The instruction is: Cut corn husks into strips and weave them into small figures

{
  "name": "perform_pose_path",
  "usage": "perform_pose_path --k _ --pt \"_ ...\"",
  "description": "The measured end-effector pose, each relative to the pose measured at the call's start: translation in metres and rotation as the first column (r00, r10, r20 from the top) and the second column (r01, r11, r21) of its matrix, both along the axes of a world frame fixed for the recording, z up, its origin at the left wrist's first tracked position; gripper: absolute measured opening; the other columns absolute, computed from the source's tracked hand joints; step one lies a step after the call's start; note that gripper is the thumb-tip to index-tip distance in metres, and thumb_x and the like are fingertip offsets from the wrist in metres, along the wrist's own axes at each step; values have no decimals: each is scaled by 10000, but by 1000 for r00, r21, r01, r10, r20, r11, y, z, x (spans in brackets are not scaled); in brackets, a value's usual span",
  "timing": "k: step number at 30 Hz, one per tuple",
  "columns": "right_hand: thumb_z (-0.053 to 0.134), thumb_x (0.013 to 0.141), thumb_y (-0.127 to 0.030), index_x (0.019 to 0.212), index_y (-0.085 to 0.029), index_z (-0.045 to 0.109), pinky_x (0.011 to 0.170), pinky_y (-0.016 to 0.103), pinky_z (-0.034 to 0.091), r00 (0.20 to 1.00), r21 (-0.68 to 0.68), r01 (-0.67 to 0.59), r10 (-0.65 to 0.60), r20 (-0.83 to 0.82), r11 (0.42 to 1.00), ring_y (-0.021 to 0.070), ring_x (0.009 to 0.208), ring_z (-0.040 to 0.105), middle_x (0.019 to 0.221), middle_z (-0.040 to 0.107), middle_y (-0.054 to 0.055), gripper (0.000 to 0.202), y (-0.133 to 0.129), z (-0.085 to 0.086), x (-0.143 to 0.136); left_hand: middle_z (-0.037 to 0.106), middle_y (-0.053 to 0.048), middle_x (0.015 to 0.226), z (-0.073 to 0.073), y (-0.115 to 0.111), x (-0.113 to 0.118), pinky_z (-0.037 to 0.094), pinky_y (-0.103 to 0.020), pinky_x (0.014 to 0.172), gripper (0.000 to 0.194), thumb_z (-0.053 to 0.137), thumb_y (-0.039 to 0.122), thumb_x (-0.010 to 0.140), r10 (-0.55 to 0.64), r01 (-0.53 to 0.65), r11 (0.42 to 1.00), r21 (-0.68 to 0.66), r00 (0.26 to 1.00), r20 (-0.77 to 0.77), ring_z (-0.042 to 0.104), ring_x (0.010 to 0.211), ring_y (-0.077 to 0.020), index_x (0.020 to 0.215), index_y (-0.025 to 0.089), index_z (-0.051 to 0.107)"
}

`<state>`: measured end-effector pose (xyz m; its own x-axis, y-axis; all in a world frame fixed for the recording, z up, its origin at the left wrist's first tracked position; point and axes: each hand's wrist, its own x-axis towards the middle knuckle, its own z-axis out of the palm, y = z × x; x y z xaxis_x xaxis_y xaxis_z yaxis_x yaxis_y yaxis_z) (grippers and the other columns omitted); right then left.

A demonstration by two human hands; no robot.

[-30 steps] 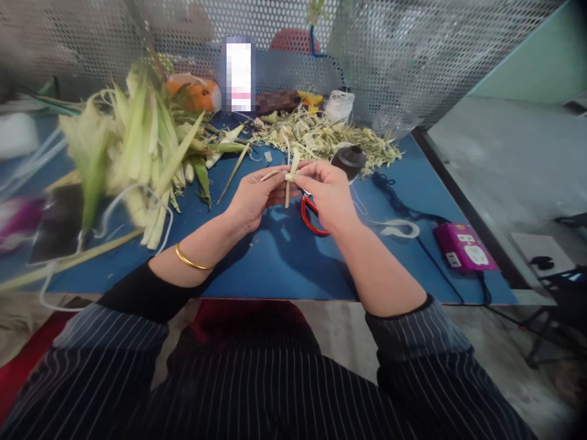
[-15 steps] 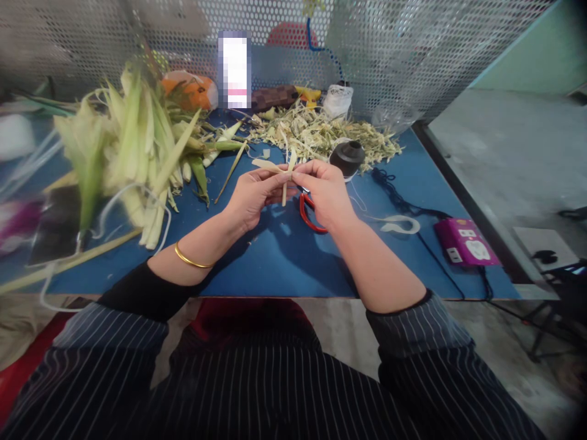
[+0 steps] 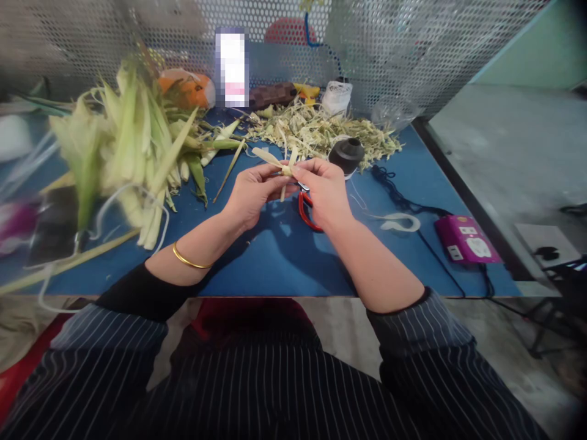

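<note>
Between my two hands is a small knot of pale corn husk strips (image 3: 287, 170), with ends sticking out up, left and down. My left hand (image 3: 253, 192) pinches it from the left, thumb and fingers closed. From the right, my right hand (image 3: 326, 190) grips the same strips by its fingertips. Red-handled cutters (image 3: 306, 211) lie beside and partly under my right hand, their metal end mostly hidden. Just behind that hand stands a black cone-shaped spool (image 3: 347, 151) with white thread.
Corn husks (image 3: 132, 146) are heaped at the left, near a phone (image 3: 57, 223) with a white cable. Husk scraps (image 3: 316, 128) spread along the back below a perforated metal screen (image 3: 380, 55). A purple power socket box (image 3: 466, 238) with black cords sits at the right edge.
The husk strips have turned slightly between my fingers, and a folded knot shows more plainly at their middle. Both hands stay in nearly the same place.
</note>
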<state>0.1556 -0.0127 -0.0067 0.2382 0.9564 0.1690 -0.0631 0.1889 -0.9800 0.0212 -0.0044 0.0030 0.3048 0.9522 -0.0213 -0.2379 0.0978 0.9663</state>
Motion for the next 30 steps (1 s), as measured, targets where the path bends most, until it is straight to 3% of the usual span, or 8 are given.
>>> perform_pose_path --k 10,21,26,30 --pt "706 725 -331 700 -194 589 698 307 502 999 13 -7 7 50 1000 129 702 593 710 630 -12 182 0 -1 1 741 -36 946 -1 1 0 568 -294 790 198 757 182 692 14 -14 999 -40 1000 -2 706 734 -137 889 176 740" --pt "693 716 -251 680 -187 583 702 310 491 998 26 -33 32 54 999 123 671 571 669 601 -25 132 0 -1 1 737 -40 812 2 1 -2 571 -281 751 282 804 313 683 26 -25 994 -109 1000 10 708 708 -149 905 162 719" --pt "654 760 -269 721 -192 594 744 323 488 970 72 -15 -3 243 997 136 713 564 704 604 -17 105 -1 1 3 742 -32 837 2 4 -3 567 -277 757 289 775 273 715 35 -32 983 -179 999 15 713 760 -155 976 176 696" --pt "628 809 -277 831 -219 615 936 426 445 838 258 16 -153 524 966 205 940 578 901 637 28 63 -7 9 3 743 -31 847 -1 9 -5 566 -283 774 290 742 281 740 74 -67 975 -213 997 26 710 795 -159 1007 186 683"
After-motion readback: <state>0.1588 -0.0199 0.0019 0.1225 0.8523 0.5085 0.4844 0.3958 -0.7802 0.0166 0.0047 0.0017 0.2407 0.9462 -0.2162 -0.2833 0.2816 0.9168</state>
